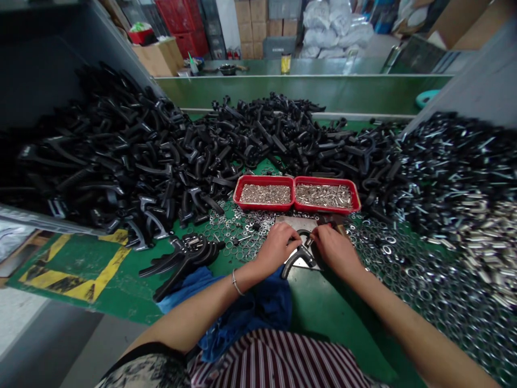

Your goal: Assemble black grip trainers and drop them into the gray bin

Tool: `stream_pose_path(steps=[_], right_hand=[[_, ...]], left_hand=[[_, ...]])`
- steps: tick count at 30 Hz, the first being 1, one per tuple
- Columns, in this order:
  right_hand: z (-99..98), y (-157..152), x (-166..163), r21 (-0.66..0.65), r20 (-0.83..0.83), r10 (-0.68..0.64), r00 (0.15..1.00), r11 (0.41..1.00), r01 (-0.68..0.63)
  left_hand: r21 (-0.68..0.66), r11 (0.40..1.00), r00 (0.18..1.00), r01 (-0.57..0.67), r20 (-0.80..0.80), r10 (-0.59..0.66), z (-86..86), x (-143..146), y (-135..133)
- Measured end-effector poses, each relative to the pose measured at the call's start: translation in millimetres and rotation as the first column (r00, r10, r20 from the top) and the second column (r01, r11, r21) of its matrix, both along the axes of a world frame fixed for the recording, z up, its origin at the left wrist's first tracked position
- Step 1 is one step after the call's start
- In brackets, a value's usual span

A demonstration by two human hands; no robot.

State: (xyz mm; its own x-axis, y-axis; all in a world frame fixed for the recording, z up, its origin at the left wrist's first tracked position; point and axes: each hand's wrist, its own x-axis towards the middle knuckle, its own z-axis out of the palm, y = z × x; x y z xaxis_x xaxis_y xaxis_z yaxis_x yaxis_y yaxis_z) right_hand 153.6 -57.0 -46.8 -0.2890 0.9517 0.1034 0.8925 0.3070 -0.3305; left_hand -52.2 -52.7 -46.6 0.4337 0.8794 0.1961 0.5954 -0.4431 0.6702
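At a green workbench (323, 302) we see both hands meeting over a metal plate (297, 223): the left hand (278, 247) has its fingers curled together on a black plastic handle (298, 257), while the right hand (335, 249), at its 3 o'clock, pinches the same piece with fingertips closed. At 12 o'clock from the hands sit two red trays (297, 194) of small metal parts. A heap of black handles (161, 151) spreads toward 10 o'clock; metal rings (407, 269) lie scattered at 3 o'clock
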Motion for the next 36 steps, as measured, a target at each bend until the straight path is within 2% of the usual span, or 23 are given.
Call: stream_pose_path(steps=[2,4,6,9,12,14,16,18,20,22,24,28,30,32,34,36], right_hand=[[6.6,0,0,-0.025,0.095,0.046,0.994,0.999,-0.043],[13.8,-2,5,-0.04,0.095,0.06,0.994,0.998,-0.056],[19.1,-9,18,0.031,0.136,-0.006,0.991,1.0,0.002],[17.8,-20,43,0.153,0.316,-0.184,0.931,0.978,0.142],[8.2,-24,64,0.088,0.376,-0.2,0.905,0.98,0.18],[5.0,-23,72,0.052,0.278,-0.191,0.942,0.982,0.183],[8.6,-24,74,0.003,0.08,-0.204,0.976,0.979,0.205],[18.1,-30,70,-0.125,-0.124,-0.197,0.973,0.975,0.182],[29.0,-41,63,-0.24,-0.245,-0.17,0.954,0.964,0.111],[36.9,-53,56,-0.249,-0.267,-0.141,0.953,0.966,0.073],[41.5,-60,51,-0.235,-0.221,-0.131,0.966,0.969,0.078],[56.2,-61,48,-0.355,-0.16,-0.108,0.981,0.934,0.045],[67.6,-61,43,-0.334,-0.221,-0.106,0.97,0.942,0.027],[74.5,-63,34,-0.258,-0.261,-0.102,0.96,0.966,0.033],[72.7,-63,25,-0.232,-0.218,-0.076,0.973,0.972,0.023],[64.8,-62,20,-0.294,-0.162,-0.047,0.986,0.956,-0.003]], left_hand=[[0.035,0.999,0.998,0.002,-0.057,0.0,0.7,1,-2],[0.094,0.995,0.988,0.032,-0.154,-0.017,2.0,2,-4],[0.167,0.979,0.953,0.12,-0.296,-0.066,3.7,3,-6],[0.218,0.931,0.861,0.293,-0.483,-0.158,8.3,6,-9],[0.209,0.919,0.822,0.336,-0.542,-0.177,14.6,7,-16],[0.197,0.94,0.835,0.28,-0.533,-0.137,18.1,6,-23],[0.175,0.96,0.858,0.217,-0.503,-0.102,19.9,3,-30],[0.144,0.973,0.88,0.182,-0.465,-0.095,19.8,1,-33],[0.114,0.98,0.896,0.16,-0.433,-0.096,18.1,0,-34],[0.101,0.984,0.908,0.148,-0.409,-0.094,15.5,0,-34],[0.107,0.985,0.918,0.137,-0.387,-0.085,12.7,0,-34],[0.096,0.994,0.947,0.052,-0.322,-0.018,7.8,0,-36],[0.069,0.998,0.962,0.002,-0.273,0.017,5.6,0,-36],[0.054,0.998,0.974,-0.036,-0.222,0.047,3.3,0,-36],[0.047,0.997,0.98,-0.059,-0.186,0.067,1.2,1,-36],[0.04,0.997,0.982,-0.066,-0.172,0.072,-0.6,2,-36]])
